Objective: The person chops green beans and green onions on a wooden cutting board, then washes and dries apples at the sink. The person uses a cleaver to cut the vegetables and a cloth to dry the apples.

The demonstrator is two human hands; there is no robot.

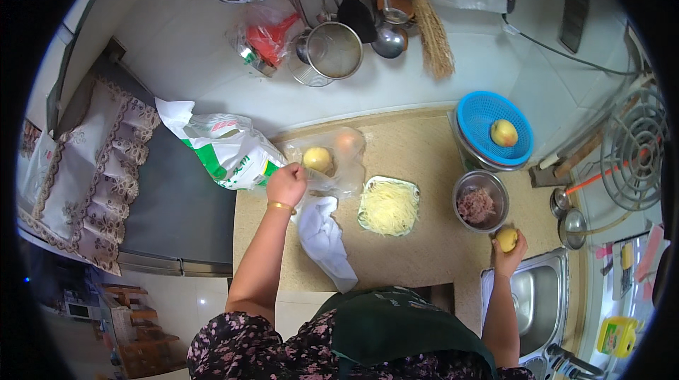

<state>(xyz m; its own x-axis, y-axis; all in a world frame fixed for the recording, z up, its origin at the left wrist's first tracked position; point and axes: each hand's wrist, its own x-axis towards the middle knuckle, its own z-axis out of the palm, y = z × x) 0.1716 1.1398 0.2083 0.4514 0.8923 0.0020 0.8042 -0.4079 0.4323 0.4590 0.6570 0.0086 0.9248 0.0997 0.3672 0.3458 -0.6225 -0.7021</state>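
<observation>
My left hand [287, 184] is curled into a fist at the near left edge of a clear plastic bag [345, 174]. Inside that bag sit a yellow fruit [316, 158] and an orange-pink round one [347, 141]. My right hand [510, 255] grips a round yellow fruit [507, 240], apple-like, just below a steel bowl [480, 172] of raw minced meat [476, 206]. Between my hands, pale shredded vegetable [390, 205] heaps on a squarish plate [362, 225]. A crumpled white cloth [324, 236] lies beside my left forearm.
A white and green printed sack [233, 149] leans at the left. At the back right, a blue plastic basket [472, 114] holds another yellow fruit [504, 132]. The steel sink [530, 300] borders my right forearm. Ladles, a strainer [334, 51] and a straw brush [427, 24] hang on the wall.
</observation>
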